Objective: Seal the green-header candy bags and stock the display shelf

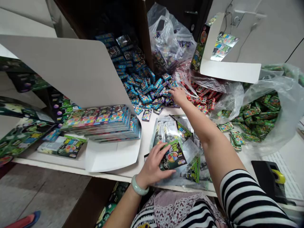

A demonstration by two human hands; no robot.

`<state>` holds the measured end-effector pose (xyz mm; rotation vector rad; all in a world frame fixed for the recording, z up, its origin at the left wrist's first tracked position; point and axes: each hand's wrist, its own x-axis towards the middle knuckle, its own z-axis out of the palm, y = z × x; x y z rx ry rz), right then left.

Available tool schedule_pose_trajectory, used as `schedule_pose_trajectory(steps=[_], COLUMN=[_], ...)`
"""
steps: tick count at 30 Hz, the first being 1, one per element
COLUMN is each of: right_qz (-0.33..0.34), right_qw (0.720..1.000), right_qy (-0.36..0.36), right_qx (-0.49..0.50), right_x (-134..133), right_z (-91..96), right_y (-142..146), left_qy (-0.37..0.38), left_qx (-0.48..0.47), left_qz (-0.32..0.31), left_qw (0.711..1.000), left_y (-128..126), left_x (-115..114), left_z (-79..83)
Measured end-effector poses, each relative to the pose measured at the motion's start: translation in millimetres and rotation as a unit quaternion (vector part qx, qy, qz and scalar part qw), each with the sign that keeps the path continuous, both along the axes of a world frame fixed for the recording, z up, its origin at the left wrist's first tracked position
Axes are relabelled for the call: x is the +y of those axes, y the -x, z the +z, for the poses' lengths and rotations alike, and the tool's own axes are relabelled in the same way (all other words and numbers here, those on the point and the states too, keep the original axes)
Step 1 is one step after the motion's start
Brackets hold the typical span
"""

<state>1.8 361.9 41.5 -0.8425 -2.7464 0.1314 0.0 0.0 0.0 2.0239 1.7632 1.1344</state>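
Observation:
My left hand (155,166), with a pale green bangle at the wrist, grips a printed green and black plastic pouch (175,156) by its left side, thumb below and fingers above. Beneath it lie more clear and printed pouches (196,169), spread flat on the white table. My right hand (178,95) is stretched forward to the heap of small candy boxes, its fingers bent at the purple boxes (166,92). What sits between those fingertips is hidden. Blue boxes (142,85) lie just left of that hand, red packets (204,96) just right.
An open display carton (114,155) at left holds stacked filled pouches (102,118). Behind the heap stands a clear bag (172,47) of purple boxes. Green packets (261,117) spill from a plastic bag at right, near a black tape dispenser (268,177). Another carton (228,68) stands at back right.

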Motion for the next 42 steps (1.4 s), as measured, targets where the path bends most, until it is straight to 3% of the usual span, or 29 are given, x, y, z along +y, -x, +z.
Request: schedule_pose_trajectory(steps=[3,5,6,8,10,11,13,17,22,27,31,33,36,38,42], right_qz=[-0.039,-0.063,-0.062,-0.043,-0.024,-0.019,-0.005,0.076,0.151,0.053,-0.095,-0.131,-0.152,-0.147,-0.015], right_qw=[0.995,0.973,0.948,0.872,0.822,0.817,0.844,0.922,0.938,0.97,0.977,0.978,0.976,0.974,0.975], right_qy=[0.065,0.176,0.253,0.408,0.489,0.496,0.449,0.268,0.237,0.211,0.176,0.161,0.155,0.171,0.143], right_qx=[0.058,0.139,0.185,0.265,0.291,0.295,0.294,0.269,0.202,0.109,0.075,0.031,-0.014,0.015,0.168], right_x=[-9.1,-22.5,-30.9,-50.0,-71.2,-82.1,-103.7,-136.3,-132.3,-126.6,-166.6,-186.9,-199.5,-197.3,-191.2], right_z=[-11.5,-19.9,-23.6,-29.1,-31.7,-32.1,-32.2,-38.8,-65.9,-72.1,-56.6,-52.4,-52.8,-52.1,-31.6], right_y=[-12.8,-33.1,-46.1,-77.2,-113.1,-132.0,-169.1,-228.7,-263.3,-277.1,-263.2,-247.9,-232.6,-234.8,-258.8], left_qy=[-0.006,-0.012,-0.012,-0.011,-0.012,-0.013,-0.014,-0.027,0.002,0.029,0.035,0.039,0.048,0.052,0.058], left_qx=[-0.002,-0.003,-0.004,-0.006,-0.002,0.001,0.011,0.035,0.051,0.058,0.06,0.067,0.074,0.078,0.088], left_qz=[-0.007,-0.013,-0.011,0.0,0.007,0.009,0.014,0.032,0.019,0.016,0.021,0.02,0.02,0.02,0.009], left_qw=[1.0,1.0,1.0,1.0,1.0,1.0,1.0,0.999,0.999,0.998,0.997,0.997,0.996,0.995,0.994], left_y=[6.1,8.5,9.1,9.3,8.5,8.0,7.0,5.4,-1.2,-6.6,-9.2,-11.5,-14.0,-13.7,-11.2], left_x=[-0.3,0.4,0.8,1.1,0.5,0.0,-1.1,-0.5,3.4,2.0,6.0,10.4,14.6,13.9,9.6], left_z=[-4.5,-5.8,-5.9,-4.7,-2.7,-1.7,-0.4,-1.1,-1.9,-0.5,-3.7,-6.5,-9.1,-8.9,-6.6])
